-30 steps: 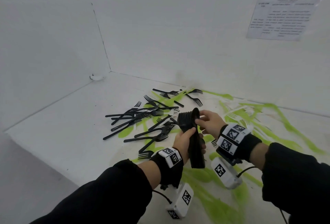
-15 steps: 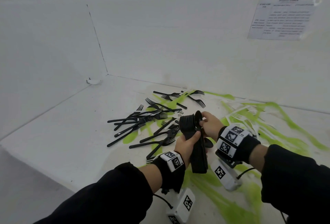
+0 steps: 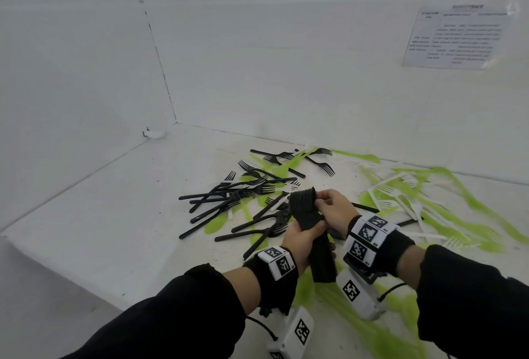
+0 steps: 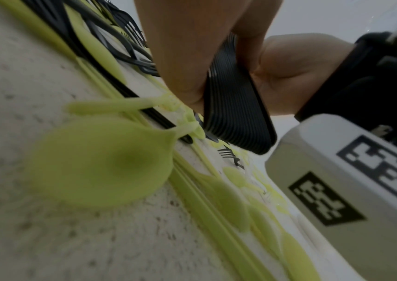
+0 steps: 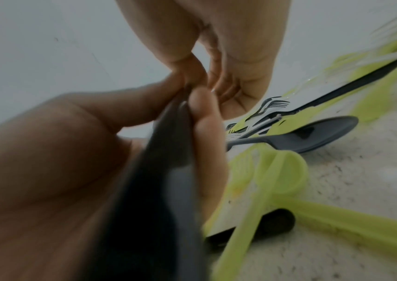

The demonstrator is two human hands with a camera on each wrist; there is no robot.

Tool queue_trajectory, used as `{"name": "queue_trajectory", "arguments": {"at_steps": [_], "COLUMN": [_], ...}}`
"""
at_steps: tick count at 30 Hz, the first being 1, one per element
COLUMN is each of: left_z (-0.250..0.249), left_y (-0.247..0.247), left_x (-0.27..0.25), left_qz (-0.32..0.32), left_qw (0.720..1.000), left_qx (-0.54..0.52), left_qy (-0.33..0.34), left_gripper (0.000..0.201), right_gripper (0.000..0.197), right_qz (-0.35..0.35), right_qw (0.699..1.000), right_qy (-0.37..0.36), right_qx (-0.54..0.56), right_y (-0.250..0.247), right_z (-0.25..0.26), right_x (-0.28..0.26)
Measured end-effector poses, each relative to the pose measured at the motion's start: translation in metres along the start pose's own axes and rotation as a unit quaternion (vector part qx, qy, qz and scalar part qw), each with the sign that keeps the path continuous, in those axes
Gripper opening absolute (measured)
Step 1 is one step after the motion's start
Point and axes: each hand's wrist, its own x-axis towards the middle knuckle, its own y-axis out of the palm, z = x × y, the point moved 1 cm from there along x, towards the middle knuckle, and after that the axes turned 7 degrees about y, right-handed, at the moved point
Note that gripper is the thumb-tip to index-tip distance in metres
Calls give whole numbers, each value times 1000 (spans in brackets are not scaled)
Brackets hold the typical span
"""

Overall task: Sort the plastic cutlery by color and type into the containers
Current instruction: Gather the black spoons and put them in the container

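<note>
A white tabletop (image 3: 120,215) meets two white walls in a corner, with a printed sheet (image 3: 458,36) taped on the right wall. Black forks (image 3: 229,201), green cutlery (image 3: 472,201) and white forks (image 3: 400,195) lie scattered (partly overlapping). The left hand (image 3: 300,240) grips a stack of black spoons (image 3: 309,215); the right hand (image 3: 333,207) pinches its top.
</note>
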Motion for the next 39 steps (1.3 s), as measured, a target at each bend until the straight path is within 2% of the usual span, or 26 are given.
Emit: {"name": "queue_trajectory", "arguments": {"at_steps": [4,8,12,14,20,26,29,34,39], "left_z": [0,5,7,7,15,28,39,64,87], "left_y": [-1,8,23,31,63,121,159,224,288], "left_x": [3,8,8,6,6,0,-5,-15,-28], "left_qz": [-25,-30,20,36,22,69,106,150,148], "left_qw": [999,994,991,988,984,985,987,987,989], "left_qx": [10,72,110,122,138,119,94,52,6], "left_qy": [30,72,79,85,114,99,72,38,1], "left_gripper": [24,25,38,37,34,30,35,52,60], "right_gripper": [36,35,40,42,45,38,44,43,44], "right_qz": [33,65,46,36,-12,-37,-60,-91,-86], "right_qw": [997,982,977,976,979,982,985,985,985], "right_qy": [-5,-48,-50,-47,-44,-59,-42,-11,-11], "right_qx": [-70,-170,-201,-211,-200,-176,-157,-147,-151], "right_y": [-1,-2,-18,-28,-57,-116,-151,-214,-280], "right_z": [1,4,6,3,-12,-31,-48,-80,-117], "right_x": [-12,-34,-32,-27,-21,-35,-43,-53,-61]}}
